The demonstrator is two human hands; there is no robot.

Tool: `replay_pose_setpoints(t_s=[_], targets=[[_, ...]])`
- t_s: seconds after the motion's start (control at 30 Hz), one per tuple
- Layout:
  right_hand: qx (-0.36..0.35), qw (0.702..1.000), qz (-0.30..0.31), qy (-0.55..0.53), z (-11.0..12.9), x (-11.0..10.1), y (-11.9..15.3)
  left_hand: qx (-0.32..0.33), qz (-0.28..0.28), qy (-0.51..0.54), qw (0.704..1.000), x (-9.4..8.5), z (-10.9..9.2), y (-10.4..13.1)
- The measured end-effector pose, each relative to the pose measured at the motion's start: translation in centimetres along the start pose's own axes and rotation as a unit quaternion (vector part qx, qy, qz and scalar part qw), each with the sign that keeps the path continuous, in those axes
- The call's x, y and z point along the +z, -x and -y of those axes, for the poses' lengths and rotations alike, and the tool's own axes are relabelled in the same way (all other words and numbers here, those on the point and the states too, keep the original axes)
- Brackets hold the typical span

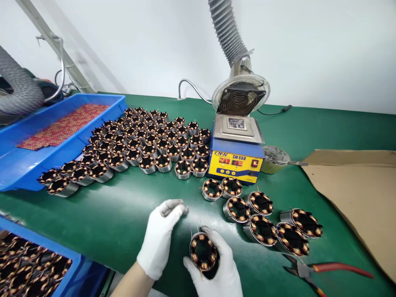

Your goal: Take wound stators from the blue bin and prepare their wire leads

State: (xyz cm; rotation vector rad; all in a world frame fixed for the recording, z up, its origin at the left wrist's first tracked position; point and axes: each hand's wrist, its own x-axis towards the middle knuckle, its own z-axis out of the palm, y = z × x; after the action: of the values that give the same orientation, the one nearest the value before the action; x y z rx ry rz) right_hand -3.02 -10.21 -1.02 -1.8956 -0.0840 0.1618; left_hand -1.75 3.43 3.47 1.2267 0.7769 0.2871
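My right hand (221, 264), in a white glove, is wrapped round a motor stator (192, 251) with a metal ring and copper windings. Thin wire ends stick up from the stator's far rim and one hangs at its near side. Just left of it, my left hand (162, 231), also gloved, is closed in a pinch with thumb and fingertips together. Whatever may be between those fingertips is too small to make out. Beyond both hands stand more stators (236, 209) in a loose group, several of them tilted in view.
A blue-and-yellow solder pot (233, 165) with a lit display stands ahead, under an exhaust hood (241, 97). Many stators (148, 150) fill the back left beside a blue tray (18, 165) of red boards. Red-handled cutters (309, 270), cardboard (349, 181) and a tin (274, 159) are right.
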Motion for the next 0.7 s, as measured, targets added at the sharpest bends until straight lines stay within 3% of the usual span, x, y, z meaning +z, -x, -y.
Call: replay_pose_setpoints(t_s=[0.03, 0.1, 0.2, 0.27, 0.37, 0.57, 0.7], targets=[[-0.002, 1.0, 0.001, 0.004, -0.1, 0.0, 0.0, 0.006, 0.007, -0.01, 1.0, -0.3, -0.2, 0.0], [-0.022, 1.0, 0.005, 0.016, -0.3, -0.1, 0.0, 0.011, 0.088, -0.109, 0.99, -0.7, -0.6, 0.0], [-0.066, 0.996, -0.001, 0.055, -0.6, 0.1, -0.1, 0.062, 0.221, -0.295, 0.927, -0.8, -1.0, 0.2], [-0.086, 0.992, -0.016, 0.086, -1.0, 0.2, -0.1, 0.11, 0.247, -0.357, 0.894, -0.8, -0.8, 0.2], [-0.107, 0.989, -0.028, 0.101, -1.6, 0.5, 0.0, 0.134, 0.253, -0.379, 0.88, -0.9, -0.3, 0.2], [-0.113, 0.986, -0.037, 0.12, -2.0, 0.7, -0.2, 0.073, 0.169, -0.361, 0.914, -0.3, 0.2, 0.5], [-0.118, 0.98, -0.039, 0.155, -1.7, 0.4, -0.2, 0.076, 0.172, -0.333, 0.924, 0.6, -0.1, 0.4]])
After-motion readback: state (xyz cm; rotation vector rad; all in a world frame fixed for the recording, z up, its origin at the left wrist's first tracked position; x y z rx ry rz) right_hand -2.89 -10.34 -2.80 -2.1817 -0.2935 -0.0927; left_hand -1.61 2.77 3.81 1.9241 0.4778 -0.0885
